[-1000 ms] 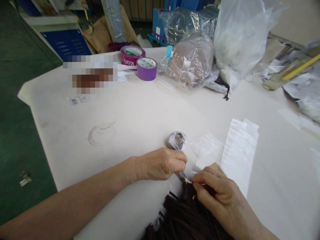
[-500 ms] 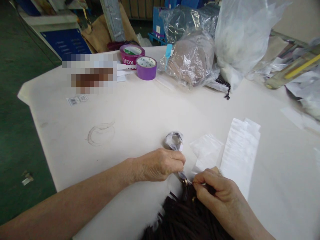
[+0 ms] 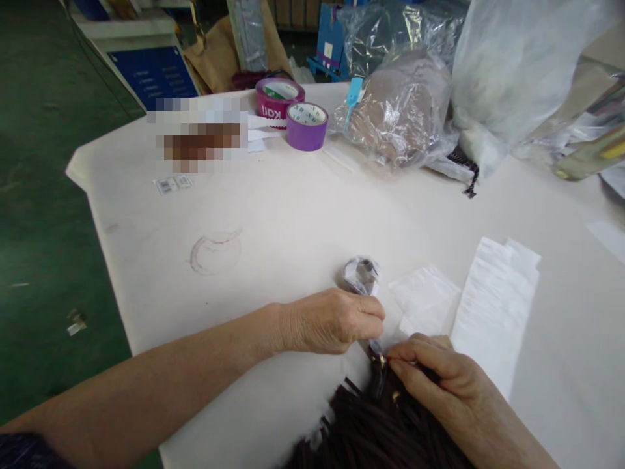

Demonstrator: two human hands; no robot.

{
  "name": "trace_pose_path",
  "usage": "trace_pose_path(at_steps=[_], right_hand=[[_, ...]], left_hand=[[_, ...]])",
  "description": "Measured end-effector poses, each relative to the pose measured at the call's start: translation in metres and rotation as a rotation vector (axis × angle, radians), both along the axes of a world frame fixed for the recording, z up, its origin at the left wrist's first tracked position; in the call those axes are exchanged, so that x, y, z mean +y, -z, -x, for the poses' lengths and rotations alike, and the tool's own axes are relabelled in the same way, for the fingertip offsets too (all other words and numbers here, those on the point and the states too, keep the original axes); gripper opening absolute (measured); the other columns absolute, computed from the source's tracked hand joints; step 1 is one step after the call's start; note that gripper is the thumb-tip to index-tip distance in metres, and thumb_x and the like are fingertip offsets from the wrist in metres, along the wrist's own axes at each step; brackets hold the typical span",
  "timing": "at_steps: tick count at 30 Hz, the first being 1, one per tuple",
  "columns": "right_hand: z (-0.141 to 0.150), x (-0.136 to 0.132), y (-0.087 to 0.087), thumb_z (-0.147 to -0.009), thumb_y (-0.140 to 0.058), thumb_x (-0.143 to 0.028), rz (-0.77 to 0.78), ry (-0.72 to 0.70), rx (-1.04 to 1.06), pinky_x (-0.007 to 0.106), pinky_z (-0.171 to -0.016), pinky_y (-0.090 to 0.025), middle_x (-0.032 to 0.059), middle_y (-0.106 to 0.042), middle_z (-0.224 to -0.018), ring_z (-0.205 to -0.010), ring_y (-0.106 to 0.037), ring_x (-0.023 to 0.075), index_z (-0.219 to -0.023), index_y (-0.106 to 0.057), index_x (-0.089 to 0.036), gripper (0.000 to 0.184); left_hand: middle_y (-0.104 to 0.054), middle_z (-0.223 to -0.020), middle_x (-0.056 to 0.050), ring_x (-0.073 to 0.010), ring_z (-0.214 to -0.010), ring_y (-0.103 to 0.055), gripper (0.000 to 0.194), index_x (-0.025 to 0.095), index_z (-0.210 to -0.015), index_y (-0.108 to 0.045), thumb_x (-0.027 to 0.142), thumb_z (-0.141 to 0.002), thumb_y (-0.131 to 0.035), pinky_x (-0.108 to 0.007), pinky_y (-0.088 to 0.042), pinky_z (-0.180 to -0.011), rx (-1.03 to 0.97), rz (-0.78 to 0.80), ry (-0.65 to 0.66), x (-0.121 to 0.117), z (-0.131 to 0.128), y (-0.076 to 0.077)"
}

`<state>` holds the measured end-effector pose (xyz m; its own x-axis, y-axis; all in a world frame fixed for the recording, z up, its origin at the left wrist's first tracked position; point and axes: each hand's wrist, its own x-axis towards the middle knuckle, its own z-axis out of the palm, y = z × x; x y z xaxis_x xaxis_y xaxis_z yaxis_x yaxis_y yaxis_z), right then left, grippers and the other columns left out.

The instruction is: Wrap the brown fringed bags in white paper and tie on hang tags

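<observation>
A dark brown fringed item [image 3: 371, 430], which looks like a bag, lies at the bottom edge, partly out of view. At its top sits a small gold-coloured metal fitting [image 3: 379, 358]. From there a strap in greyish wrapping [image 3: 361, 273] runs up the table and ends in a coil. My left hand [image 3: 342, 319] is closed round this strap, just above the fitting. Beside the fitting, my right hand [image 3: 434, 371] is closed in a pinch between thumb and forefinger; what the fingertips hold is too small to make out.
White paper-like sheets [image 3: 498, 312] and a thin translucent sheet [image 3: 424, 293] lie by my right hand. Further back are a purple tape roll [image 3: 306, 133], a magenta tape roll [image 3: 273, 104] and a plastic-wrapped bundle [image 3: 405, 104]. The table's left edge borders a green floor.
The whole view has shifted, so the table and things appear further right. Both hands keep nearly the same places at the strap and the fitting.
</observation>
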<state>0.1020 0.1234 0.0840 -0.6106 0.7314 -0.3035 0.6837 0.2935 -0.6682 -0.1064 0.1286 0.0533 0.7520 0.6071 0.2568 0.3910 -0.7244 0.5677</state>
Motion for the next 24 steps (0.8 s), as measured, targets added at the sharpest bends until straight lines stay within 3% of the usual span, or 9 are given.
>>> trace_pose_path(at_steps=[8,15,24], right_hand=[[-0.009,0.003,0.004,-0.081,-0.054,-0.043,0.143,0.095,0.040,0.027,-0.067,-0.049,0.0001,-0.067,-0.076,-0.074,-0.061,0.0175,-0.085,-0.071,-0.027,0.024],[-0.011,0.003,0.003,-0.076,-0.060,-0.045,0.379,0.237,0.079,0.026,-0.071,-0.050,0.0026,-0.068,-0.078,-0.078,-0.061,0.0192,-0.088,-0.073,-0.025,0.027],[-0.015,0.005,0.009,-0.076,-0.057,-0.047,0.295,0.133,-0.040,0.024,-0.077,-0.047,0.0033,-0.066,-0.084,-0.083,-0.058,0.0199,-0.093,-0.072,-0.028,0.029]], left_hand=[[-0.058,-0.084,-0.005,-0.0117,-0.077,-0.053,0.023,0.016,-0.068,-0.050,-0.003,-0.078,-0.042,-0.018,-0.042,-0.067,0.045,-0.032,-0.003,0.002,-0.001,-0.002],[-0.058,-0.085,-0.004,-0.0119,-0.077,-0.052,0.024,0.017,-0.066,-0.045,-0.006,-0.071,-0.045,-0.018,-0.041,-0.066,0.051,-0.035,0.005,0.002,-0.002,-0.004],[-0.056,-0.084,-0.003,-0.0115,-0.075,-0.051,0.027,0.020,-0.062,-0.037,-0.003,-0.073,-0.045,-0.021,-0.040,-0.061,0.066,0.008,0.007,0.003,-0.004,-0.006]])
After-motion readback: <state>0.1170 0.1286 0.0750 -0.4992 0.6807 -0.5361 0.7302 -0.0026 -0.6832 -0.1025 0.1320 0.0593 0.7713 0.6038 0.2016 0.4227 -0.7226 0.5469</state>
